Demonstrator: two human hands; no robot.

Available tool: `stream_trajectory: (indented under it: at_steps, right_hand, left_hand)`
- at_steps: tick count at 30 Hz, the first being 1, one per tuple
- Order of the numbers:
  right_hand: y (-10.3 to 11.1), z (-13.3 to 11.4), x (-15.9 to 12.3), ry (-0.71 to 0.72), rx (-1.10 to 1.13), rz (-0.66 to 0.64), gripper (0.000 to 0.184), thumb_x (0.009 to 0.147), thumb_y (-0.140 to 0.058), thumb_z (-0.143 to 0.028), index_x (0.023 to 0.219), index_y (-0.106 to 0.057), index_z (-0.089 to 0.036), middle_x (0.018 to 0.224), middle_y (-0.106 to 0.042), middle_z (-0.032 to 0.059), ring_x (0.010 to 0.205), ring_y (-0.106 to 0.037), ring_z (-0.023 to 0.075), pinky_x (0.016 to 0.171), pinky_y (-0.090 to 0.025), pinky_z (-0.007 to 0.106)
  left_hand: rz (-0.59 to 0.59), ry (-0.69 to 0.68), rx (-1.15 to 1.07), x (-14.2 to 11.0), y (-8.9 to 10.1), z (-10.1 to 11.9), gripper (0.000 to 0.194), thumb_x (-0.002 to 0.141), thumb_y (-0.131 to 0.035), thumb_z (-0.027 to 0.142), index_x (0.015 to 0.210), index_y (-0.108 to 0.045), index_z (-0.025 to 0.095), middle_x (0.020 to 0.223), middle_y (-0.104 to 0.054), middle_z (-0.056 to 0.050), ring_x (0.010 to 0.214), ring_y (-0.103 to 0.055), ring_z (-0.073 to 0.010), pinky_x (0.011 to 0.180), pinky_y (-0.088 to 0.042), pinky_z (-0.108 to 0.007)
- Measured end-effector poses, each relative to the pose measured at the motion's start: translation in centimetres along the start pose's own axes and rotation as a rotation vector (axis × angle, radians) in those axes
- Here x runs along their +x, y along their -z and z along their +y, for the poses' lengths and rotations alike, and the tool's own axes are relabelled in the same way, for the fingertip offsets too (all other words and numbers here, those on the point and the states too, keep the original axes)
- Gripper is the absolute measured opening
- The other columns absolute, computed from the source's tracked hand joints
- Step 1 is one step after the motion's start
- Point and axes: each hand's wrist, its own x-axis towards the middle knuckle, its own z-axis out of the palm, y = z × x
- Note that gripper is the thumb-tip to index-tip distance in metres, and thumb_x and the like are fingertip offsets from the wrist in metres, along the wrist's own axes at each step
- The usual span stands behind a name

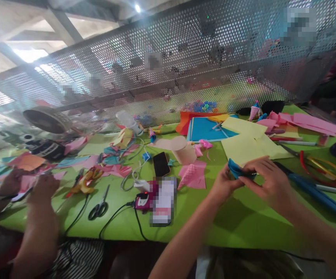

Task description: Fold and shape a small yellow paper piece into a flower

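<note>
Between my two hands is a small folded piece of blue paper, held above the green table. My left hand pinches its left side, with the fingers partly hidden behind the paper. From the right, my right hand grips the other edge between thumb and fingers. Just beyond my hands lie pale yellow sheets. To the left of my left hand, a pink paper cone rests on a pink square.
A phone with a lit screen lies by a purple power strip. Black scissors sit further left, near a co-worker's hands. Blue sheets, a dark phone and a perforated metal screen are behind. Red-handled scissors lie right.
</note>
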Motion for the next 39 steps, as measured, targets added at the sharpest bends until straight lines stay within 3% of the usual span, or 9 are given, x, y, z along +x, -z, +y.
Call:
stream_trajectory:
  at_steps: [5, 9, 14, 17, 22, 27, 32, 39]
  right_hand:
    - [-0.1, 0.6, 0.0, -0.091, 0.145, -0.062, 0.005, 0.100, -0.069, -0.025, 0.096, -0.067, -0.027, 0.099, -0.075, 0.0034, 0.097, -0.069, 0.0253, 0.086, -0.052, 0.040]
    - [0.0, 1.1, -0.1, -0.247, 0.292, -0.082, 0.009, 0.100, -0.070, -0.032, 0.092, -0.069, -0.027, 0.095, -0.074, 0.0015, 0.089, -0.068, 0.0224, 0.081, -0.051, 0.036]
    - [0.2, 2.0, 0.0, -0.431, 0.482, -0.083, 0.016, 0.094, -0.077, -0.042, 0.091, -0.072, -0.027, 0.087, -0.072, 0.0001, 0.083, -0.067, 0.0211, 0.077, -0.052, 0.034]
    - [0.2, 2.5, 0.1, -0.446, 0.540, -0.092, 0.018, 0.092, -0.078, -0.045, 0.091, -0.073, -0.027, 0.086, -0.070, 0.0005, 0.082, -0.065, 0.0210, 0.076, -0.052, 0.034]
    - [0.3, 2.7, 0.1, -0.342, 0.410, -0.023, 0.017, 0.091, -0.079, -0.045, 0.090, -0.077, -0.028, 0.093, -0.070, 0.0042, 0.091, -0.066, 0.0243, 0.077, -0.054, 0.037]
    - [0.0, 2.3, -0.6, -0.423, 0.313, 0.042, 0.021, 0.091, -0.080, -0.045, 0.102, -0.075, -0.027, 0.091, -0.074, 0.0034, 0.080, -0.070, 0.0225, 0.073, -0.058, 0.036]
    - [-0.6, 1.5, -1.2, -0.426, 0.263, 0.007, 0.016, 0.096, -0.074, -0.043, 0.102, -0.078, -0.029, 0.094, -0.083, 0.0029, 0.085, -0.078, 0.0253, 0.079, -0.062, 0.038]
    - [-1.0, 1.0, -1.2, -0.459, 0.255, -0.020, 0.020, 0.093, -0.076, -0.045, 0.101, -0.078, -0.027, 0.094, -0.083, 0.0038, 0.086, -0.078, 0.0270, 0.078, -0.061, 0.039]
  left_hand:
    - [0.032, 0.017, 0.015, 0.3, 0.1, -0.2, 0.060, 0.044, -0.109, 0.034, 0.087, -0.070, 0.018, 0.087, -0.070, 0.001, 0.085, -0.062, -0.0155, 0.091, -0.052, -0.032]
    - [0.004, 0.086, 0.015, 0.2, 0.1, 0.0, 0.063, 0.044, -0.109, 0.035, 0.093, -0.073, 0.017, 0.092, -0.073, -0.001, 0.086, -0.065, -0.0157, 0.089, -0.053, -0.032]
    - [-0.040, 0.158, 0.067, -0.2, 0.6, 0.6, 0.058, 0.059, -0.104, 0.047, 0.099, -0.074, 0.017, 0.089, -0.073, -0.002, 0.075, -0.064, -0.0127, 0.072, -0.048, -0.025]
    - [-0.049, 0.158, 0.097, -0.3, 1.1, 0.7, 0.055, 0.063, -0.101, 0.051, 0.096, -0.074, 0.016, 0.084, -0.070, -0.001, 0.071, -0.060, -0.0107, 0.064, -0.044, -0.022]
    - [-0.033, 0.125, 0.142, -0.2, 1.2, 0.5, 0.051, 0.062, -0.102, 0.049, 0.090, -0.074, 0.017, 0.077, -0.065, 0.002, 0.065, -0.052, -0.0079, 0.062, -0.041, -0.021]
    - [0.007, 0.047, 0.164, -0.1, 0.9, 0.3, 0.047, 0.063, -0.101, 0.051, 0.083, -0.074, 0.018, 0.077, -0.070, 0.000, 0.071, -0.060, -0.0121, 0.075, -0.049, -0.026]
    - [0.063, 0.011, 0.233, 0.2, 1.0, -0.1, 0.047, 0.062, -0.101, 0.050, 0.079, -0.072, 0.016, 0.075, -0.069, 0.001, 0.070, -0.056, -0.0109, 0.073, -0.046, -0.026]
    - [0.149, -0.011, 0.294, 0.2, 0.0, 0.2, 0.048, 0.057, -0.103, 0.039, 0.080, -0.066, 0.017, 0.078, -0.067, 0.002, 0.074, -0.056, -0.0126, 0.071, -0.045, -0.025]
